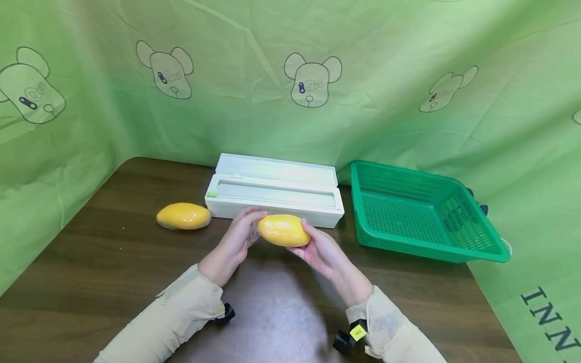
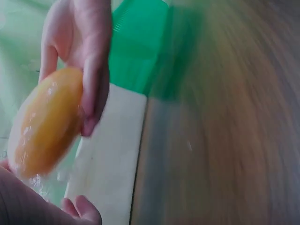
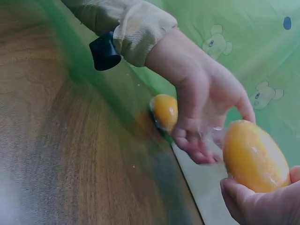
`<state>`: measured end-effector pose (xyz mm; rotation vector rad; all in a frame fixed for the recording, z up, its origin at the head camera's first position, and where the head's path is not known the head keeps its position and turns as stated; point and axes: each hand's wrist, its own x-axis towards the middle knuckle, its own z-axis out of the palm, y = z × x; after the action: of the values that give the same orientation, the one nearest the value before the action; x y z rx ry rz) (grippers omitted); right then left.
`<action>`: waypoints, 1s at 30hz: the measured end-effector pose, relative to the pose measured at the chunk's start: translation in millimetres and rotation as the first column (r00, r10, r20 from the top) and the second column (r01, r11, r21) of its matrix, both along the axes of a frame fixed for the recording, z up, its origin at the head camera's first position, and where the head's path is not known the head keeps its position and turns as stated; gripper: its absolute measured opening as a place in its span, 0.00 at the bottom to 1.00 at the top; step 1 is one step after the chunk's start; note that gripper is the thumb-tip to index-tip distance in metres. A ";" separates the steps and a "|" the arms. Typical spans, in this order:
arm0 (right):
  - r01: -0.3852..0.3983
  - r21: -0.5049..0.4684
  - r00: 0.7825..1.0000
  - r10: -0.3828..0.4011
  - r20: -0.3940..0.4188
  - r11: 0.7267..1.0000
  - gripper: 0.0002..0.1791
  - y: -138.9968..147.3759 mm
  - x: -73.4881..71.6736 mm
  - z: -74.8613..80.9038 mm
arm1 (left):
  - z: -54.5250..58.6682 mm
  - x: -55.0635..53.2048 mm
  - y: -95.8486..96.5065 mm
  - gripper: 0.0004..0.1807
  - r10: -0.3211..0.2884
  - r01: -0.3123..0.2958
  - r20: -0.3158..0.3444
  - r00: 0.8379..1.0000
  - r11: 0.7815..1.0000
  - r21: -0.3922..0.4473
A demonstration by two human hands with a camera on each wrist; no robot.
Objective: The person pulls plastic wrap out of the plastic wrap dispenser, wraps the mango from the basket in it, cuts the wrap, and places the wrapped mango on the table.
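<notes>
A yellow mango (image 1: pixel 283 230), snugly covered in shiny clear plastic wrap, is held above the table in front of the white box. My right hand (image 1: pixel 321 252) grips its right end, thumb on top and fingers below. At the other end is my left hand (image 1: pixel 233 242), one digit touching the fruit. Its curled fingers hold the bunched plastic wrap (image 3: pixel 215 135) that trails off the mango, as the right wrist view shows. A second wrapped mango (image 1: pixel 183 216) lies on the table to the left, also seen behind the left hand.
A long white cling film box (image 1: pixel 274 209) lies behind the hands, its lid (image 1: pixel 277 170) folded back. To the right stands a green perforated basket (image 1: pixel 408 247). The brown wooden table (image 1: pixel 91 302) is bordered by a green printed curtain (image 1: pixel 245 116).
</notes>
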<state>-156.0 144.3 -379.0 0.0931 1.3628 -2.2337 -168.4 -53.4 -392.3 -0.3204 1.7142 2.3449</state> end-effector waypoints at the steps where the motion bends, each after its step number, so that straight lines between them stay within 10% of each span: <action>1: 0.014 0.009 1.000 -0.014 -0.007 1.000 0.30 0.4 0.8 -0.5 | -0.7 0.8 -2.4 0.22 0.010 -0.010 0.001 1.000 0.998 -0.059; 4: 0.054 0.030 0.998 -0.054 -0.022 0.998 0.29 0.7 3.2 -1.2 | -2.4 2.7 -7.7 0.15 0.019 -0.018 0.006 1.000 0.991 -0.130; 22: -0.003 0.053 0.999 0.004 -0.033 0.999 0.31 1.8 1.5 -4.3 | -5.2 0.9 -14.1 0.28 -0.172 0.169 0.059 0.983 0.984 0.057; 30: 0.100 0.026 0.995 -0.100 -0.015 0.995 0.30 2.0 1.6 -5.6 | -5.2 0.8 -14.9 0.25 -0.172 0.163 0.048 0.984 0.975 0.149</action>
<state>-154.4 146.3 -384.6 0.1581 1.4241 -2.3025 -167.6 -68.3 -397.5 -0.2108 1.4730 2.2953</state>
